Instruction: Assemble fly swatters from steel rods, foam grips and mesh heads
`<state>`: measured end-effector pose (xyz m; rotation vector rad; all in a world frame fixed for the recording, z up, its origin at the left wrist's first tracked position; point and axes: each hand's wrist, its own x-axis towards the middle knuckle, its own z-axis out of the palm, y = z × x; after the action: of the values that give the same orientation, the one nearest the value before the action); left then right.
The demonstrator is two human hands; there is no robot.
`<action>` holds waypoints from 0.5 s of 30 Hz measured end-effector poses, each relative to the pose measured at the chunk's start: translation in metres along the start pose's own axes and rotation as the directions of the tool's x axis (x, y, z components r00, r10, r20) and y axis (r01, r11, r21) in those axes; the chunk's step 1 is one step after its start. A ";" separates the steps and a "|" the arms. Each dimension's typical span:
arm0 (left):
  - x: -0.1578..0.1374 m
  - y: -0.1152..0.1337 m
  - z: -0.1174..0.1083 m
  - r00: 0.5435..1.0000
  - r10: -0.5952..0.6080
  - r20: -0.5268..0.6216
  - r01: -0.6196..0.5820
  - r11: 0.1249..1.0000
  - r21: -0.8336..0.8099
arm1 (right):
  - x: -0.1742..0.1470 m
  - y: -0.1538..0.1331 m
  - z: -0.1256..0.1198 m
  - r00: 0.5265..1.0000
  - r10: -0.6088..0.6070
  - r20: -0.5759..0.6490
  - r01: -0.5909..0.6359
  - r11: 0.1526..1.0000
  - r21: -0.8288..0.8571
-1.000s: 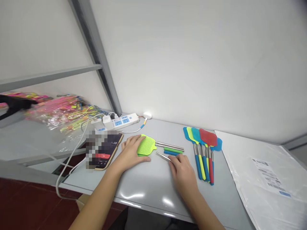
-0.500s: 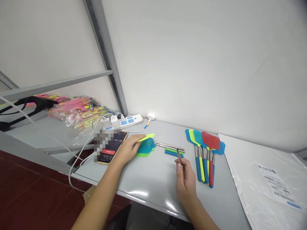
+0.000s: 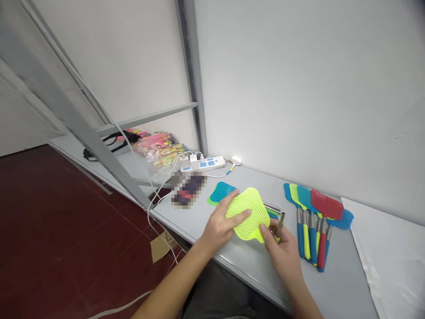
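A yellow perforated fly swatter head (image 3: 248, 216) is raised over the table in front of me. My left hand (image 3: 217, 228) grips it from the left, index finger stretched across its face. My right hand (image 3: 288, 254) is closed round a metal fly swatter handle (image 3: 280, 221) with a yellow grip, while its thumb touches the head's narrow neck. Behind the hands, a blue swatter head (image 3: 221, 191) overlaps a green one (image 3: 210, 200). Partly hidden there are thin metal rods (image 3: 274, 207) and a green tube (image 3: 272, 212).
Several fly swatters (image 3: 327, 204) in blue, yellow and red lie fanned out at the right, beside a white plastic package (image 3: 392, 252). A power strip (image 3: 210, 164) and a blurred-out phone (image 3: 189, 190) are at the left. Colourful bagged goods (image 3: 159, 148) lie beyond the metal frame (image 3: 195, 88).
My left hand has lifted the yellow head and brought it right, near my right hand, turning its face toward me. The handle in my right hand now points upward. The view has swung left.
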<state>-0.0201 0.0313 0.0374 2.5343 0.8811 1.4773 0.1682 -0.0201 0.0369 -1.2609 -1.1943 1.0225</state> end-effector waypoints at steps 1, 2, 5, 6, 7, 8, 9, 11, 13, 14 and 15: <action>0.000 0.009 0.003 0.999 -0.028 -0.039 0.026 0.998 -0.061 | -0.003 -0.004 0.000 0.997 0.071 0.032 -0.074 0.994 0.084; 0.001 0.019 0.007 0.991 -0.084 -0.102 0.069 0.987 -0.146 | -0.007 -0.007 0.000 0.989 0.135 0.061 -0.144 0.975 0.172; 0.010 0.044 0.022 0.847 -0.460 -0.265 0.231 0.769 -0.596 | -0.014 -0.013 0.000 0.966 0.251 0.066 -0.257 0.888 0.382; 0.014 0.050 0.026 0.777 -0.586 -0.231 0.233 0.607 -0.759 | -0.013 -0.013 0.000 0.960 0.275 0.048 -0.270 0.870 0.412; 0.019 0.055 0.031 0.723 -0.682 -0.111 0.246 0.404 -0.881 | -0.012 -0.012 0.000 0.954 0.297 0.026 -0.281 0.863 0.419; 0.024 0.058 0.036 0.670 -0.740 0.059 0.281 0.180 -0.943 | -0.008 -0.011 0.000 0.948 0.319 0.010 -0.295 0.864 0.407; 0.027 0.059 0.041 0.606 -0.759 0.236 0.326 -0.033 -0.945 | -0.004 -0.008 -0.001 0.942 0.336 -0.002 -0.310 0.872 0.378; 0.032 0.056 0.054 0.454 -0.765 0.458 0.377 -0.301 -0.876 | 0.006 -0.002 -0.001 0.937 0.348 -0.026 -0.326 0.900 0.289; 0.034 0.049 0.067 0.253 -0.788 0.562 0.405 -0.441 -0.801 | 0.015 0.000 0.000 0.947 0.319 -0.049 -0.307 0.937 0.170; 0.035 0.045 0.073 0.159 -0.793 0.588 0.378 -0.501 -0.779 | 0.018 0.000 0.002 0.955 0.290 -0.061 -0.282 0.953 0.113; 0.036 0.040 0.077 0.084 -0.796 0.600 0.355 -0.538 -0.764 | 0.020 -0.002 0.003 0.964 0.255 -0.069 -0.251 0.966 0.068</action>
<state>0.0736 0.0322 0.0380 0.1423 0.8449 1.1127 0.1674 -0.0001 0.0405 -1.4189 -0.9527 1.1742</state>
